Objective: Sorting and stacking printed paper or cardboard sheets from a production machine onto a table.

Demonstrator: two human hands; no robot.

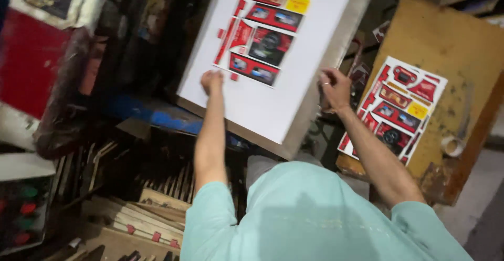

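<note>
A large white sheet (262, 103) printed with red box layouts lies on a grey board (310, 119) that tilts away from me. My left hand (212, 80) is curled and presses down on the sheet just left of the lowest red panel, seemingly pinching it. At the board's right edge, my right hand (335, 87) has its fingers curled around the rim, and a ring shows on one finger. Both forearms reach forward out of mint-green sleeves.
To the right, a worn yellow wooden table (457, 45) carries a stack of the same printed sheets (401, 108) and a small tape roll (452, 145). Wooden strips and boards (152, 213) are piled at lower left. A blue surface (157, 115) lies under the board.
</note>
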